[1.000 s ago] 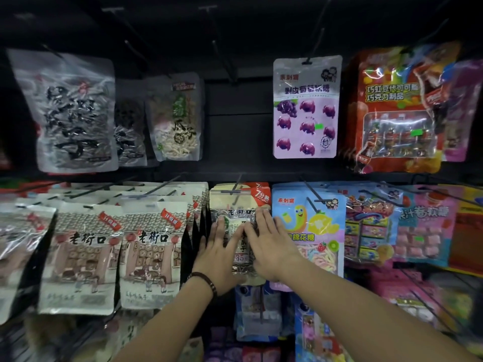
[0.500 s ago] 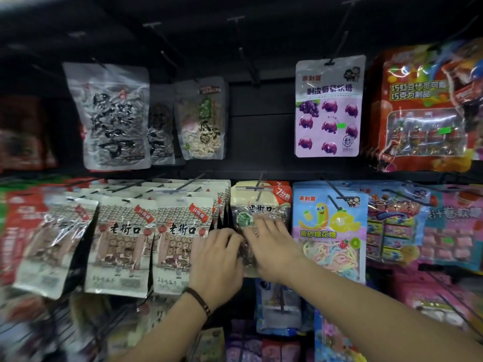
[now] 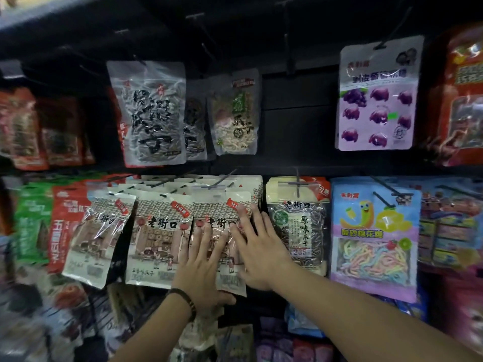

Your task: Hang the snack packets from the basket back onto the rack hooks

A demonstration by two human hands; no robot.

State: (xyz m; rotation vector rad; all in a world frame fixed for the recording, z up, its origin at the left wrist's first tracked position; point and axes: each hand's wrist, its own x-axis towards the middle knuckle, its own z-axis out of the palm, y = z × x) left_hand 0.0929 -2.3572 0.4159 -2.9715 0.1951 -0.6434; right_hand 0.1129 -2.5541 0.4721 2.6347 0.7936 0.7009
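The front white packet [image 3: 222, 220], hung on a lower-row hook [image 3: 223, 178], bore the brand 老街口 in black, a red corner tag and a printed shop-front scene. A twin packet [image 3: 159, 231] just to its left carried the same brand, with 瓜子 legible in its bottom line. To the right, the dark seed packet [image 3: 298, 231] read 原味瓜子 on a pale panel and 235 below. The titles on the blue candy packet [image 3: 373, 231] and on the purple grape packet [image 3: 376, 100] in the upper row were too blurred to read. Half a second earlier both hands had lain on the seed packet; here they had shifted one column left onto the white packet, and the view had swung left with them. The left hand [image 3: 201, 267], with a dark wristband [image 3: 187, 300], lay flat on the packet's lower face, fingers straight and spread, thumb under the bottom edge. The right hand [image 3: 258, 252] lay across the packet's right side, fingers straight and fanned upward, fingertips near the red tag. Neither hand pinched anything.
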